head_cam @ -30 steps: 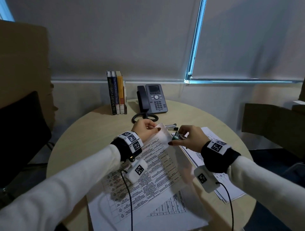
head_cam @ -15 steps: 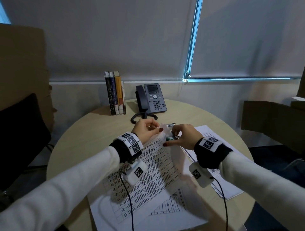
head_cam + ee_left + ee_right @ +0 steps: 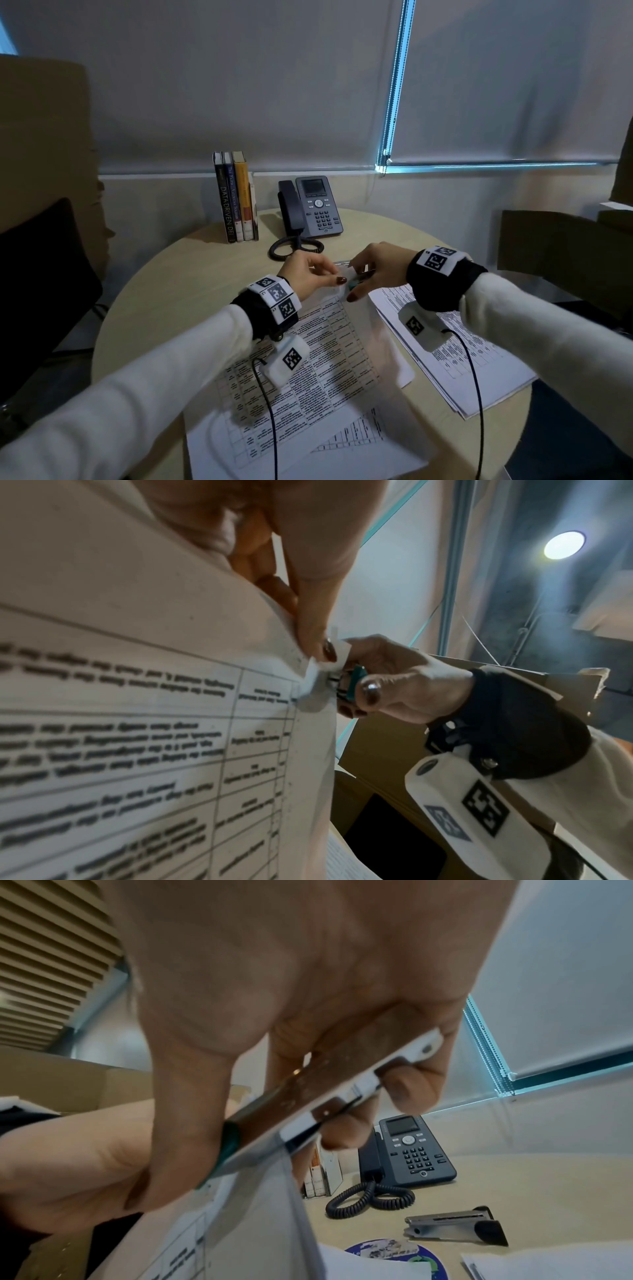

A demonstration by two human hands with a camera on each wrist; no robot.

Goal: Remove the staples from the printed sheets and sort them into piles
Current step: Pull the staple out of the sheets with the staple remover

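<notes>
Hands point(image 3: 310, 274) shifted right, spine "DATA-DRIVEN" point(image 3: 226, 214)

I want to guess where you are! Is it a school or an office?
Probably an office: a desk phone and standing books sit on a round table, and both hands work on printed sheets.

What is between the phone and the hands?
In the right wrist view, the phone's coiled cord and a stapler lie on the table there.
</notes>
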